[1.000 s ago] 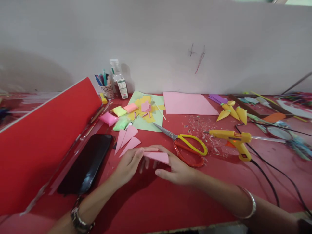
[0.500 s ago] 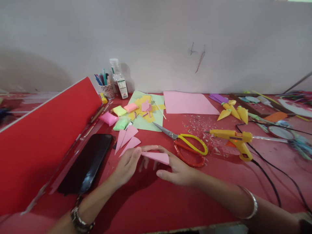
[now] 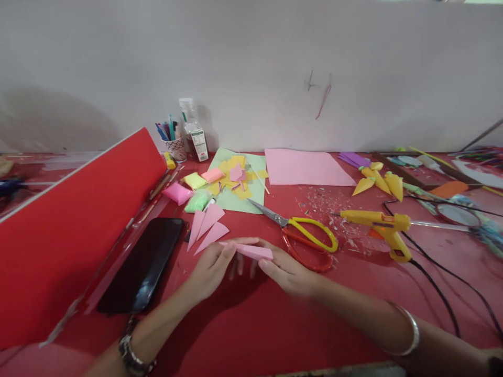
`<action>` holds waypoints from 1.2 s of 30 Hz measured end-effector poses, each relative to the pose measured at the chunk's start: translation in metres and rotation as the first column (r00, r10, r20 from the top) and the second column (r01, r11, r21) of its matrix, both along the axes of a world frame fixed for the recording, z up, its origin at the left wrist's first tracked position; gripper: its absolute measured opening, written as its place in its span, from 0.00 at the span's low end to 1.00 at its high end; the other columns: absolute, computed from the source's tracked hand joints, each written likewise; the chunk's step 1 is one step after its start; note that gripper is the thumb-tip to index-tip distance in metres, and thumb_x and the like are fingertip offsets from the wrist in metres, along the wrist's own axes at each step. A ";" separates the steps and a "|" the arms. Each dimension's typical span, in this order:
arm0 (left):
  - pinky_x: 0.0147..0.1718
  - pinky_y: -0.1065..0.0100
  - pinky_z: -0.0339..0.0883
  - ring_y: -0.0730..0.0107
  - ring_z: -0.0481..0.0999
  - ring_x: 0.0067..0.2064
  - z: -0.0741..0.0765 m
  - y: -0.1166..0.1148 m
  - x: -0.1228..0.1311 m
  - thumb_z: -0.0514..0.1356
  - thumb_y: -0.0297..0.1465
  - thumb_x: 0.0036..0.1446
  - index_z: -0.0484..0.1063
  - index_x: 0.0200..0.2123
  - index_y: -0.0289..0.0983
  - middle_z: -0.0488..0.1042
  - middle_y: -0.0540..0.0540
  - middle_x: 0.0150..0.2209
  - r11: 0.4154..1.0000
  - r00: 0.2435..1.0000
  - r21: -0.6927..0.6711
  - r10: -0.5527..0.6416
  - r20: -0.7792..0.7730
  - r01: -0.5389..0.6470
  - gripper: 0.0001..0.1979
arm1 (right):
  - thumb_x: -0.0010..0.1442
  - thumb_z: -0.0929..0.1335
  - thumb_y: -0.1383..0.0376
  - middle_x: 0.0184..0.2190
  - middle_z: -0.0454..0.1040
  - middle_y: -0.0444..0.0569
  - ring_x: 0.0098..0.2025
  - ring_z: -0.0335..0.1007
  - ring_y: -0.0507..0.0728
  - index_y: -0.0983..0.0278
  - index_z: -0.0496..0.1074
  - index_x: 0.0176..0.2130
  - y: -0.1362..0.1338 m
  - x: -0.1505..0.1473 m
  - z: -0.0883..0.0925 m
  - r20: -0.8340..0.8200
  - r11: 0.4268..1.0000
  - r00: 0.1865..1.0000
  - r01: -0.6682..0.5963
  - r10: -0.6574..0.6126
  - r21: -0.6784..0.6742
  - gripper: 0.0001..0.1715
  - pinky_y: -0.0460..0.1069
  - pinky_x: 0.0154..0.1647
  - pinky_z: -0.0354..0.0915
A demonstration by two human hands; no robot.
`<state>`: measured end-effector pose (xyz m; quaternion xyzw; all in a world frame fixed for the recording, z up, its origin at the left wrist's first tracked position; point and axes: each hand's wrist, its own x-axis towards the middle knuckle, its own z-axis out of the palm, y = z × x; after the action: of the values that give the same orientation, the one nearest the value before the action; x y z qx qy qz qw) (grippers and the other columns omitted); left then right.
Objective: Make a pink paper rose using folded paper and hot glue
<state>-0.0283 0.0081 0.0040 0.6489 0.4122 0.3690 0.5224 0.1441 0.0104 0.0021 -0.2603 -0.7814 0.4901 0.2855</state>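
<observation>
Two hands — left (image 3: 210, 267), right (image 3: 290, 273), pinching pink paper (image 3: 253, 252)

Plain pale wall (image 3: 251, 63) behind a red table (image 3: 251, 324)

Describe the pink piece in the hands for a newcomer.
On the red table, look between the black phone and the scissors. The pink paper piece there is held by left hand and right hand; the pink cones behind it lie flat.
</observation>
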 end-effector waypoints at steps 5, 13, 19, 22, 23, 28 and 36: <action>0.20 0.74 0.58 0.76 0.62 0.19 -0.001 0.000 -0.001 0.47 0.46 0.53 0.71 0.42 0.31 0.65 0.50 0.18 0.999 0.999 0.016 0.033 -0.009 -0.033 0.27 | 0.62 0.53 0.62 0.46 0.64 0.51 0.47 0.60 0.53 0.65 0.63 0.48 0.000 0.000 -0.001 0.050 0.998 0.999 0.005 -0.009 0.070 0.20 0.50 0.51 0.55; 0.18 0.75 0.58 0.76 0.61 0.19 0.004 -0.001 0.003 0.48 0.44 0.53 0.76 0.33 0.34 0.66 0.50 0.16 0.997 0.999 -0.073 -0.012 0.040 0.015 0.22 | 0.52 0.60 0.75 0.54 0.58 0.48 0.46 0.62 0.49 0.62 0.62 0.48 -0.002 -0.005 0.002 0.176 0.985 0.984 -0.065 0.036 0.157 0.23 0.44 0.48 0.58; 0.17 0.74 0.57 0.76 0.59 0.18 0.003 -0.002 0.001 0.48 0.44 0.52 0.73 0.26 0.35 0.64 0.51 0.16 0.989 0.991 -0.056 0.136 0.014 -0.135 0.22 | 0.50 0.62 0.70 0.56 0.55 0.51 0.49 0.62 0.55 0.60 0.56 0.54 -0.004 -0.003 0.002 0.299 0.991 0.954 -0.024 -0.016 0.130 0.31 0.49 0.50 0.58; 0.18 0.72 0.58 0.74 0.59 0.18 0.003 0.003 -0.006 0.48 0.44 0.50 0.69 0.19 0.36 0.62 0.51 0.15 0.939 0.939 0.009 0.343 -0.030 -0.343 0.21 | 0.50 0.62 0.67 0.55 0.56 0.53 0.45 0.65 0.56 0.59 0.53 0.57 -0.005 -0.002 0.002 0.351 0.996 0.936 -0.009 -0.024 0.091 0.34 0.49 0.46 0.62; 0.18 0.72 0.58 0.74 0.58 0.18 0.003 0.006 -0.008 0.48 0.44 0.50 0.66 0.17 0.36 0.60 0.51 0.15 0.909 0.909 0.036 0.416 -0.037 -0.415 0.20 | 0.50 0.62 0.67 0.54 0.57 0.53 0.45 0.65 0.56 0.58 0.53 0.57 -0.005 -0.002 0.002 0.342 0.996 0.940 -0.010 -0.020 0.086 0.34 0.48 0.45 0.62; 0.21 0.72 0.57 0.73 0.58 0.20 0.005 0.015 -0.017 0.47 0.42 0.52 0.55 0.14 0.38 0.56 0.52 0.17 0.800 0.821 0.211 0.571 0.016 -0.561 0.19 | 0.49 0.62 0.68 0.55 0.55 0.51 0.37 0.68 0.50 0.57 0.52 0.57 -0.004 -0.003 0.001 0.278 0.998 0.960 0.001 -0.018 0.064 0.36 0.44 0.39 0.64; 0.15 0.72 0.54 0.77 0.56 0.14 0.011 0.017 -0.017 0.45 0.49 0.52 0.56 0.20 0.39 0.60 0.55 0.16 0.819 0.817 -0.124 0.571 0.080 -0.560 0.21 | 0.48 0.62 0.66 0.54 0.58 0.50 0.31 0.68 0.49 0.56 0.57 0.54 -0.004 -0.006 0.004 0.381 0.989 0.923 -0.017 -0.042 0.150 0.33 0.47 0.40 0.64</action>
<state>-0.0452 0.0246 0.0152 0.4493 0.5731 0.5239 0.4419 0.1385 0.0065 0.0058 -0.3336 -0.8552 0.3677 0.1491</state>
